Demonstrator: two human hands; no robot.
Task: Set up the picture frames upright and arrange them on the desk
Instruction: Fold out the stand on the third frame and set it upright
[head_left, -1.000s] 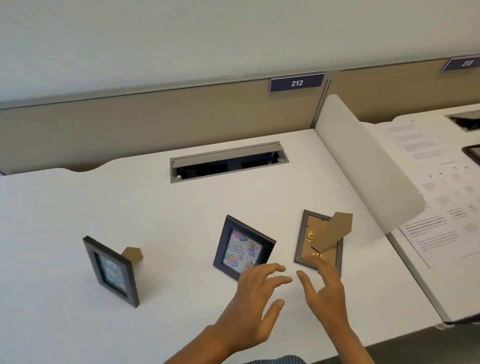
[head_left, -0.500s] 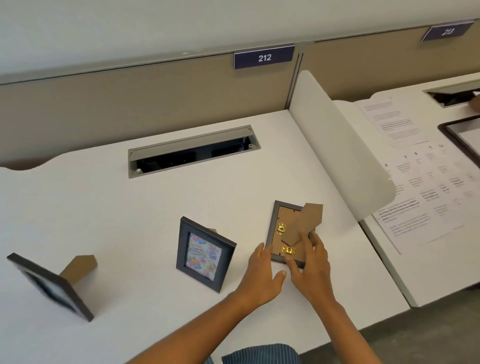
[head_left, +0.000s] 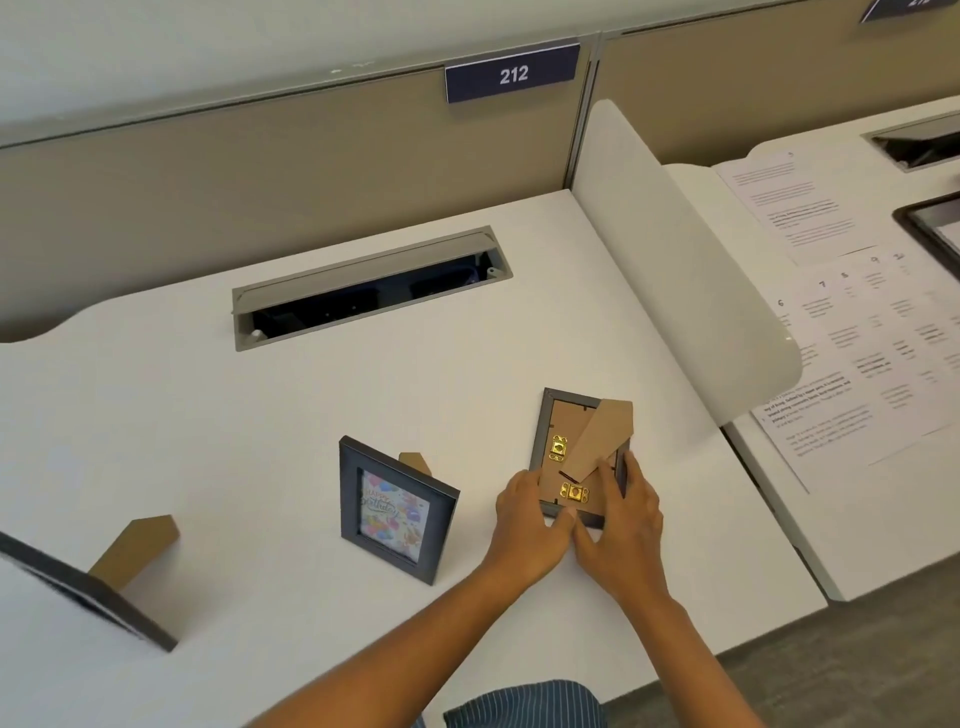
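Observation:
A dark picture frame (head_left: 563, 421) lies face down on the white desk (head_left: 260, 405), its brown back, gold clips and folded-out cardboard stand showing. My left hand (head_left: 527, 525) grips its near left corner. My right hand (head_left: 621, 519) holds its near right edge. A second frame (head_left: 392, 512) with a colourful birthday card stands upright to the left of my hands. A third frame (head_left: 78, 592) stands at the far left edge, seen from the side, partly cut off.
A grey cable tray opening (head_left: 369, 286) is sunk into the desk at the back. A white curved divider (head_left: 691, 270) rises on the right. Beyond it lie printed papers (head_left: 852, 322) on the neighbouring desk. A tan partition with sign 212 (head_left: 511, 73) stands behind.
Both hands reached forward from the desk's front and closed on the near end of the face-down frame. The view has shifted right, so the left frame sits at the edge.

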